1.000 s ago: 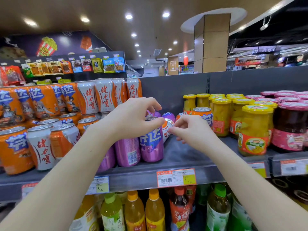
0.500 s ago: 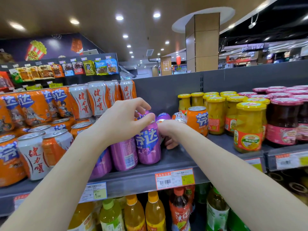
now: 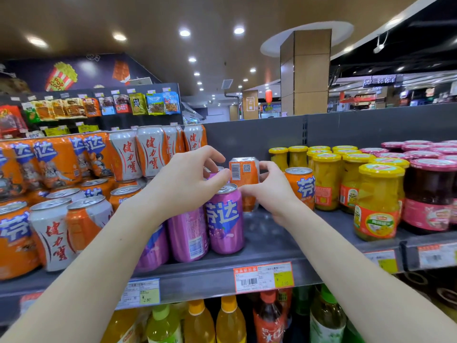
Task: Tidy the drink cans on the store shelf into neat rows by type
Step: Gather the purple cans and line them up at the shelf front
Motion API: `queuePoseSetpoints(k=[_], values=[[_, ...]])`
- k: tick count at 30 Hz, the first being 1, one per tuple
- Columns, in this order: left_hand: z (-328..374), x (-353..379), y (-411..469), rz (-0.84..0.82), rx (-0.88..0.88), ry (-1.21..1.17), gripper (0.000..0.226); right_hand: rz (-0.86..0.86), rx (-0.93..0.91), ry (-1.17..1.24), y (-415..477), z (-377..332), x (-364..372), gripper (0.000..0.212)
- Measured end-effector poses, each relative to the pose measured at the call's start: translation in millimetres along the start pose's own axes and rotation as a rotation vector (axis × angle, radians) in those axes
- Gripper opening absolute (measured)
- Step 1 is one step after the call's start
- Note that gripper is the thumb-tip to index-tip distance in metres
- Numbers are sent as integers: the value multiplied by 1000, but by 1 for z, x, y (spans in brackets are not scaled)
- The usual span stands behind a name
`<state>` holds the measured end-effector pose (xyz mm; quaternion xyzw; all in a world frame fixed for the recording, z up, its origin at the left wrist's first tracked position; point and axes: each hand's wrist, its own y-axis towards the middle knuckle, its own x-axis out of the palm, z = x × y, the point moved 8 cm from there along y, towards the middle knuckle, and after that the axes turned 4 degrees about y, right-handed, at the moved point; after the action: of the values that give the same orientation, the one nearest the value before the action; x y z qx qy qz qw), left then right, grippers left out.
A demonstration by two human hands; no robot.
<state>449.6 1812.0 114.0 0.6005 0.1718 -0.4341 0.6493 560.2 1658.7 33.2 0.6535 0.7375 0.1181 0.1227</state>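
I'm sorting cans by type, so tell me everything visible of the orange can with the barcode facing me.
The orange can, seemingly printed metal, stands upright, barcode and QR code toward the camera, behind the front purple can, which hides its lower left. The right hand has it in its grip, fingers curled round its right side; the left hand is close at its left edge.

A shop — stocked shelf with price tags, hanging snack packets beyond.
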Motion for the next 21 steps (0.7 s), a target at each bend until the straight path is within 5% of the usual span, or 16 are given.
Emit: queuePoseSetpoints(k=[10,21], values=[[3,2,13,-10,2,0,49,-81,-261,44,-16,-21,7,76],[3,15,32,-60,24,-23,65,-134,-301,43,-16,-25,10,71]])
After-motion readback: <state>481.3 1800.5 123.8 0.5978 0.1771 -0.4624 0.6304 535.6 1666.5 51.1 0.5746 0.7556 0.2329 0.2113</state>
